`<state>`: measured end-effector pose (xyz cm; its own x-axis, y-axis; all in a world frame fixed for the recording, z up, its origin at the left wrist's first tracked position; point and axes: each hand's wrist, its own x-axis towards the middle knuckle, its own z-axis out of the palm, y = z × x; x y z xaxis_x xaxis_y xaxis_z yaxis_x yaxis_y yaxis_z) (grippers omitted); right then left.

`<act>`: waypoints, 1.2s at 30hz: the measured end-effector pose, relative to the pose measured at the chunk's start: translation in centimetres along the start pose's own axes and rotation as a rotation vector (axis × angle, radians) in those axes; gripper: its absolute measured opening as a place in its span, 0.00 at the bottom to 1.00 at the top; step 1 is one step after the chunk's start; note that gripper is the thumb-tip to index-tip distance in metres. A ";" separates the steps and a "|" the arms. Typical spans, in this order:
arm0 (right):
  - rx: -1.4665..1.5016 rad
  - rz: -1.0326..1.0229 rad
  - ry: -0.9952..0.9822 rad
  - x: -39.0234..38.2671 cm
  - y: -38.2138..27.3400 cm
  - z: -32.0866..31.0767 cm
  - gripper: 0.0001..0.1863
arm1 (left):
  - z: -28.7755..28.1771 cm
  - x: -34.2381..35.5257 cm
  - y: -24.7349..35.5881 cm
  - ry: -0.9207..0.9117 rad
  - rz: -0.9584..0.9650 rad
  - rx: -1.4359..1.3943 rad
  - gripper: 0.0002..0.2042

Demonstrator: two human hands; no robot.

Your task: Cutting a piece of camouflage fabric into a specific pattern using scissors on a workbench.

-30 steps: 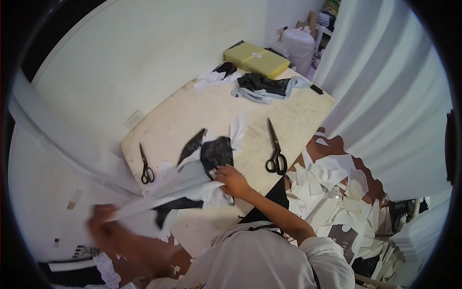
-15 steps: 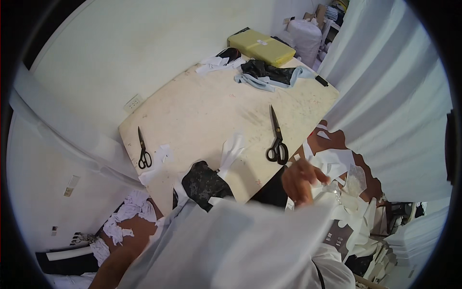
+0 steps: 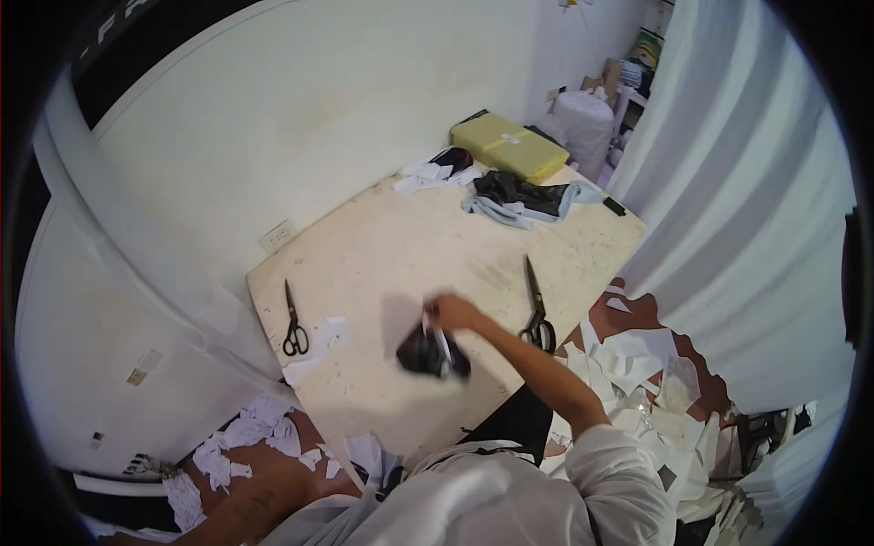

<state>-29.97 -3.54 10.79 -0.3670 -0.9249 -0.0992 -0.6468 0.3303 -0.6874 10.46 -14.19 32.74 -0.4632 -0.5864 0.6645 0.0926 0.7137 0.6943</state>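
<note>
Since half a second earlier, the large white sheet that filled the lower view was gone from in front of the camera, and the right hand (image 3: 452, 312) was moved from the scrap pile at the right onto the worktop (image 3: 410, 246). It was seen closed around a bunched black fabric piece (image 3: 430, 350) with a thin white strip, lifted just above the worktop's near middle. That was judged as a new piece picked up for handling. The left hand was not in view.

Counted: two scissors, a small pair (image 3: 293, 323) at the left edge and a large pair (image 3: 537, 308) just right of the hand. One white scrap (image 3: 319, 344) beside the small pair. One yellow-green flat package (image 3: 508, 146), one dark and light-blue cloth heap (image 3: 523, 196) at the far end. Many white offcuts (image 3: 637, 364) on the floor, uncountable.
</note>
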 end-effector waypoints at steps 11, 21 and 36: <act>0.659 -0.862 -0.078 -10.0 -17.8 1.8 0.49 | -0.3 0.0 -0.2 -0.043 -0.024 0.015 0.06; 0.518 -0.518 -0.142 -17.8 -12.2 3.8 0.16 | -1.9 2.1 0.0 -0.114 -0.030 0.036 0.06; 0.132 0.224 0.088 -18.5 -2.9 0.7 0.19 | 15.5 -5.9 -29.5 -0.596 -0.320 0.935 0.24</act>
<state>-20.89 12.52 14.12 -0.5515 -0.8098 -0.2003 -0.4525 0.4921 -0.7437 -3.17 -25.84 4.06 -0.7132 -0.6956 0.0864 -0.6781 0.7159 0.1662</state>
